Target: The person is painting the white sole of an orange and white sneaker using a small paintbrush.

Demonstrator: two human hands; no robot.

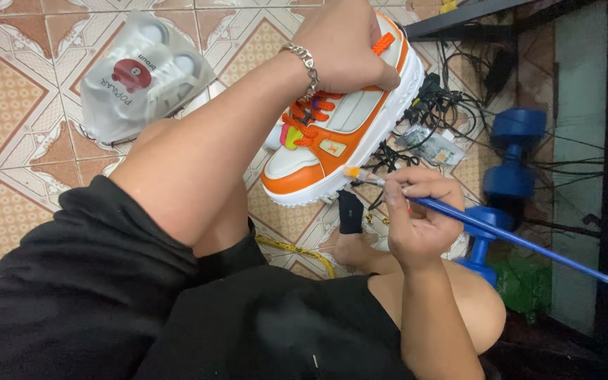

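An orange and white chunky sneaker with orange laces is held up above the tiled floor, toe pointing toward me. My left hand, with a chain bracelet at the wrist, grips the sneaker at its heel end. My right hand holds a long blue paintbrush; its pale bristle tip sits against the white sole edge near the toe. My knees and black clothing fill the lower view.
A translucent plastic bag holding white shoes lies on the patterned tile floor at upper left. Blue dumbbells and a tangle of black cables sit to the right. A small black bottle stands below the sneaker.
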